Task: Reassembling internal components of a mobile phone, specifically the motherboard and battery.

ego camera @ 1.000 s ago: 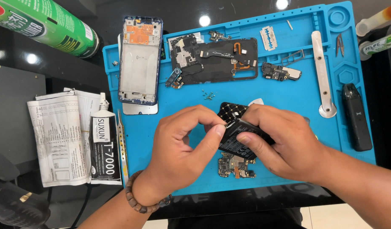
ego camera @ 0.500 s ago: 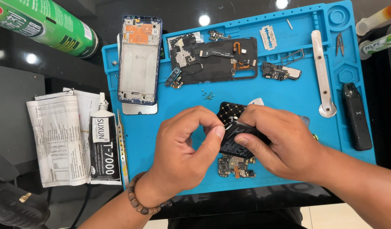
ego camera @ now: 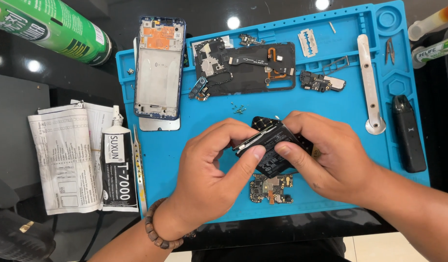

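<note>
Near edge of the worktop: small circuit board point(ego camera: 271, 188) lying flat on the blue repair mat point(ego camera: 330, 104), just under both hands.
Left hand point(ego camera: 211, 170): bead bracelet on the wrist, fingers curled shut, thumb pressing on the black battery pack point(ego camera: 270, 145) from the left.
Right hand point(ego camera: 326, 155): fingers closed round the right side of the same pack, thumb on top of it.
Battery pack: held tilted just above the mat, mid-mat, with a black part peeking out behind it, can't tell what.
Left of the mat: black glue tube point(ego camera: 118, 165) on a folded paper sheet point(ego camera: 63, 160), thin metal tweezers point(ego camera: 139, 167) just beside it.
Right side: long metal pry tool point(ego camera: 369, 82), then a dark slim device point(ego camera: 408, 133) at the mat's edge.
Further back: tiny screws point(ego camera: 239, 109), black inner cover with orange flex point(ego camera: 248, 65), small port board point(ego camera: 322, 81).
Far left: phone frame point(ego camera: 159, 68) face down, green can point(ego camera: 49, 29) beyond it.
Far middle: razor blade point(ego camera: 307, 36).
</note>
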